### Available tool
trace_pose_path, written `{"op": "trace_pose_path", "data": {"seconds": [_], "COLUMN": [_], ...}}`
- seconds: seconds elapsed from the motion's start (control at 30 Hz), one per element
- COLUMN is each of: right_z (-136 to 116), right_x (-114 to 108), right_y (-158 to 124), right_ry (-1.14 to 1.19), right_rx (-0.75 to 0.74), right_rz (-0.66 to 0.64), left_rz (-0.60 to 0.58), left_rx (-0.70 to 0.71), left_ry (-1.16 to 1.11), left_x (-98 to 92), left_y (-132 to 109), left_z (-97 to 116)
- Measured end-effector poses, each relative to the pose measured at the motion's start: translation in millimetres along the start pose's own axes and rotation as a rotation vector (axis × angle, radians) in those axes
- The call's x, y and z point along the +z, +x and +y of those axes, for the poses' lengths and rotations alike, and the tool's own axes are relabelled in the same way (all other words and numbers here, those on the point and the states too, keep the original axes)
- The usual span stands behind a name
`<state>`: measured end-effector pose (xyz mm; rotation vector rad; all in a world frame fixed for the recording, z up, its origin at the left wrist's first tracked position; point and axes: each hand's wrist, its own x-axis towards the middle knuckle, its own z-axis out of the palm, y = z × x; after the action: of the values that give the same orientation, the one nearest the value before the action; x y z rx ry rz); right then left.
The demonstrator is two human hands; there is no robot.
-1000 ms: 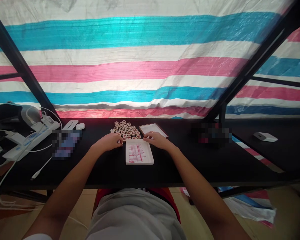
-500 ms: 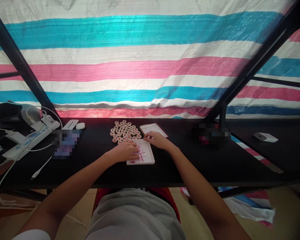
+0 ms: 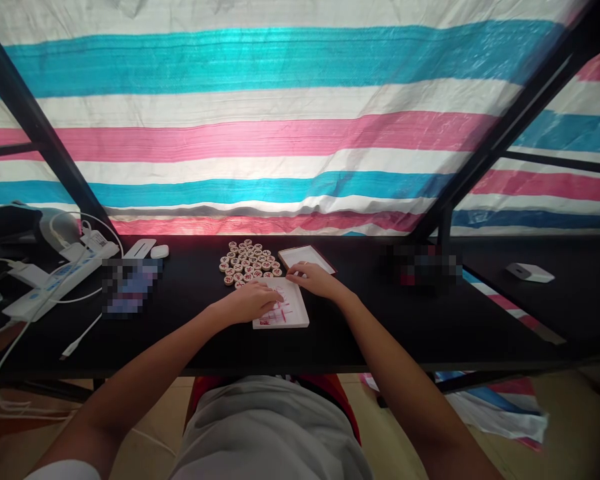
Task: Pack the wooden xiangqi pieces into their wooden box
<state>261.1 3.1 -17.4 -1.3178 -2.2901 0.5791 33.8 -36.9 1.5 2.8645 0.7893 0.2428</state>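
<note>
Striped white, blue and pink plastic sheeting (image 3: 280,140) hangs behind the black counter (image 3: 375,327). Shallow white rectangular tray (image 3: 297,309), pink-purple lines on its floor, sits flat in front of me. Just past it, toward its far left: a loose cluster of round pale pieces (image 3: 257,273) with red and dark characters. Left hand (image 3: 250,302) is palm-down over the tray's left half, fingers bent toward its floor; can't tell whether they pinch anything. Right hand (image 3: 316,280) is at the tray's far right corner, fingers curled and close together, grip unclear, with a shallow brown-edged white box (image 3: 305,255), hollow side up, just beyond. Step in hand, my read: left working inside the tray, right steadying the corner. Next move, I'd judge, calls for lifting the left straight up over the low wall, clear of the nearest pieces, with light right-hand pressure so the tray doesn't skid.
</note>
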Motion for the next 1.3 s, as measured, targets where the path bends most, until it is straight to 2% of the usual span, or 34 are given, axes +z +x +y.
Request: {"op": "trace_pose_path", "data": {"seconds": [0.3, 0.7, 1.0, 1.3], "right_z": [-0.8, 1.2, 2.1, 1.1], "right_x": [0.7, 0.8, 1.8, 1.2], "right_y": [0.6, 1.0, 1.1, 0.5], "right_ry": [-0.005, -0.008, -0.017, -0.002], "right_rx": [0.015, 0.010, 0.004, 0.024], "right_rz": [0.007, -0.002, 0.008, 0.014], "left_rz": [0.023, -0.007, -0.050, -0.082], "left_rx": [-0.109, -0.058, -0.103, -0.084], "left_ry": [0.123, 0.158, 0.196, 0.228], "left_x": [10.5, 6.1, 8.5, 5.7], "left_y": [0.4, -2.8, 0.2, 0.8], "left_z": [-10.7, -6.3, -5.3, -3.5]}}
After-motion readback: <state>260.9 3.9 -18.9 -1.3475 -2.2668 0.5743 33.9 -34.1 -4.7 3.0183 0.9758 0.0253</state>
